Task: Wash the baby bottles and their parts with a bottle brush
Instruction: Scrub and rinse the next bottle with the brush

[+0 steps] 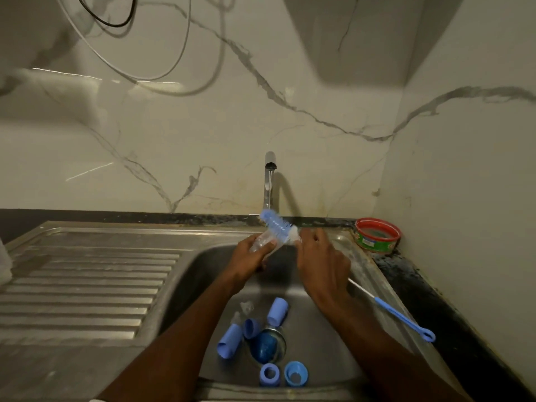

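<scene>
Over the sink [185, 274], the left hand [249, 261] grips a clear bottle [262, 242] while the right hand [322, 265] holds the bottle brush [277, 223] at its mouth; blue caps [229, 340] and rings [269, 374] wait at six o'clock, apparently unwashed.

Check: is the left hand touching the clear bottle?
Touching. The head view shows the left hand wrapped round the clear bottle above the sink.

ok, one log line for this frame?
left hand: holds bottle | right hand: holds bottle brush | tap: running | parts: in sink
</scene>
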`<state>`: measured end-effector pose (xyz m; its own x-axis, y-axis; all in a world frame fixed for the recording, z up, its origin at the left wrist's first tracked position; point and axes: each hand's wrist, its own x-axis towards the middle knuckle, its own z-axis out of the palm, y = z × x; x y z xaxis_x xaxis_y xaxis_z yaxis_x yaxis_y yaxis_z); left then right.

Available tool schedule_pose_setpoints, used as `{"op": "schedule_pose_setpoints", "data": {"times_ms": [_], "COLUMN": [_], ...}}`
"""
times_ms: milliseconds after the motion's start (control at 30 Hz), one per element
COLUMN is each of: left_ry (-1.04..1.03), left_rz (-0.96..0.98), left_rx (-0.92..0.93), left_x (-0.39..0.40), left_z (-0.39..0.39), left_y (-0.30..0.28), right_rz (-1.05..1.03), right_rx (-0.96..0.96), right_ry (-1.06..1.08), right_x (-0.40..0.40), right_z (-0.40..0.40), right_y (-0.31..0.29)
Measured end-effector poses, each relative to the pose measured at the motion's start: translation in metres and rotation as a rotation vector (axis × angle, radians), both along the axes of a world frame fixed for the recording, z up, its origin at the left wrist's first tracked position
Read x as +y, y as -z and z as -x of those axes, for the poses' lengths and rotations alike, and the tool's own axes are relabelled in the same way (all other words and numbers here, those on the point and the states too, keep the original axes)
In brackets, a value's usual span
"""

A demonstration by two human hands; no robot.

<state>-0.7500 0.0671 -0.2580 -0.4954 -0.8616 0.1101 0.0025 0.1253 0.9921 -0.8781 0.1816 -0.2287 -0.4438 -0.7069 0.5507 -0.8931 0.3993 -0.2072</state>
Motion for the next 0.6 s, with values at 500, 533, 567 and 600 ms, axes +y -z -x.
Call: {"op": "schedule_pose_setpoints", "data": {"times_ms": [500,533,567,600], "left_ry": [0.184,0.174,0.166,0.169], "left_rz": [-0.077,-0.132,-0.161,-0.160], "left_rx": [0.076,0.111,0.139,0.153], "left_x": [0.001,0.002,0.002,0.002], "left_z": [-0.001,0.000,0.001,0.001], "left_y": [-0.001,-0.003,-0.004,-0.005], "right_rz": [-0.037,-0.034,-0.029,-0.016], "right_rx": [-0.023,-0.030,-0.026,-0.021], "right_ry": [-0.073,-0.069,-0.072,-0.077], "right_x": [0.000,0.000,0.001,0.001], "right_z": [0.010,0.010,0.009,0.007], "right_y": [-0.007,-0.008,-0.007,-0.006]}}
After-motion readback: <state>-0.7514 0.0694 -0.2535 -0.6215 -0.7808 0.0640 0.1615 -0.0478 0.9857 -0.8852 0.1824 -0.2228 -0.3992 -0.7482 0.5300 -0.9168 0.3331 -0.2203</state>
